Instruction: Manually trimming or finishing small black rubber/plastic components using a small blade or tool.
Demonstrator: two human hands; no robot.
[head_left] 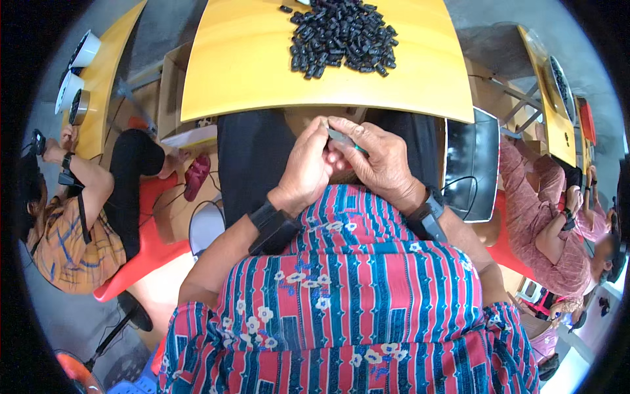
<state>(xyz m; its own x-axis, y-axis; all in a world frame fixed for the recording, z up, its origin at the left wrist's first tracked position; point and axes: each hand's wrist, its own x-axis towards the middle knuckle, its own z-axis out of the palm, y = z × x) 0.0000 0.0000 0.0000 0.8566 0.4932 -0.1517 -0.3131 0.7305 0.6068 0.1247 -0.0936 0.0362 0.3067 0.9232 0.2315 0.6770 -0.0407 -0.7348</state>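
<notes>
My two hands meet over my lap, just below the near edge of the yellow table (243,72). In my right hand (386,156) is a small grey metal tool with a green handle (338,136), its blade-like part pointing toward my left fingers. My left hand (303,163) is closed, thumb and fingertips pinched together at the tool's tip. Whatever those fingertips pinch is too small and covered to make out. On the table beyond lies a heap of small black cylindrical pieces (342,38), with one loose piece to its left.
A black tray-like bin (471,164) stands right of my legs, a cardboard box (172,88) left of the table. People sit at yellow tables on both sides; bowls (71,90) stand on the left one. A red seat (154,217) and a dark red sandal (197,176) are at left.
</notes>
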